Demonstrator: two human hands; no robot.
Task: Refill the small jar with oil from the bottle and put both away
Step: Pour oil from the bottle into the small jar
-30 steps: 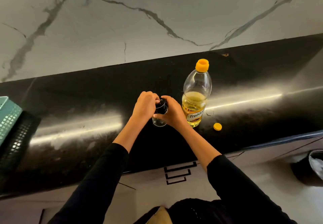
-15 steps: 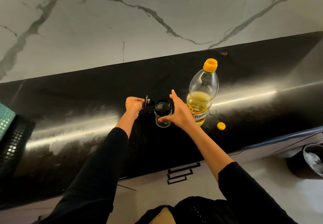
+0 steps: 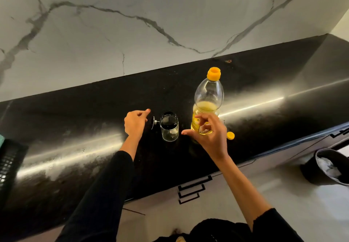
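Note:
The small glass jar (image 3: 169, 126) stands uncovered on the black counter (image 3: 264, 113). Its dark lid (image 3: 153, 122) sits on edge just left of the jar. My left hand (image 3: 135, 121) hovers beside the lid with loosely curled fingers, holding nothing. The clear oil bottle (image 3: 208, 94), part full of yellow oil, stands right of the jar with its yellow neck uncapped. Its yellow cap (image 3: 230, 135) lies on the counter by its base. My right hand (image 3: 209, 136) is spread in front of the bottle's lower part, not gripping it.
A marble wall (image 3: 170, 14) rises behind the counter. A black mesh basket (image 3: 9, 164) sits at the far left. Drawer handles (image 3: 190, 190) show below the counter's front edge. A dark bin (image 3: 328, 166) stands on the floor at the right.
Both hands gripped the jar a second ago. My left hand took the lid off to the left and released it beside the jar. My right hand left the jar and moved toward the bottle.

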